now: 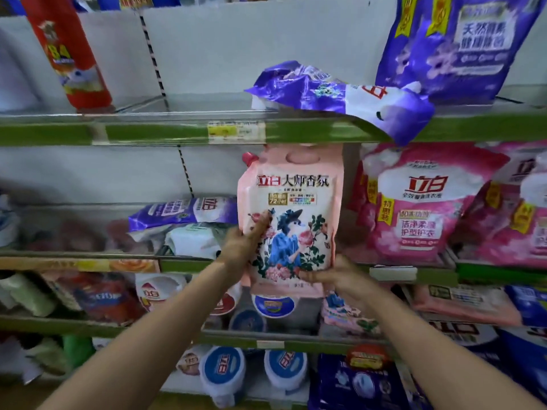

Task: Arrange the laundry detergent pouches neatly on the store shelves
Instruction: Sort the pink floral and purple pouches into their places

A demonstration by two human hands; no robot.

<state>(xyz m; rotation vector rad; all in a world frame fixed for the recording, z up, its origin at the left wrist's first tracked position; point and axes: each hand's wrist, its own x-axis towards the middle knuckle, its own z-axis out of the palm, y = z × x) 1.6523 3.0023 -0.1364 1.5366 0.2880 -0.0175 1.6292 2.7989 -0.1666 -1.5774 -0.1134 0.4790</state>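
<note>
I hold a pale pink detergent pouch [291,202] upright in front of the middle shelf [189,263]; it has a red spout at its top left and a printed figure with roses. My left hand [244,242] grips its left edge, thumb across the front. My right hand [331,273] grips its bottom right corner. A purple and white pouch [340,93] lies flat on the upper shelf [148,133], its end drooping over the green rail. Another purple pouch [455,45] stands upright to its right.
Pink pouches [414,202] stand on the middle shelf at the right. A purple pouch [183,211] lies flat there at the left over other packs. A red pack [66,51] leans on the upper shelf. Lower shelves hold white tubs [273,304], pouches and blue bags.
</note>
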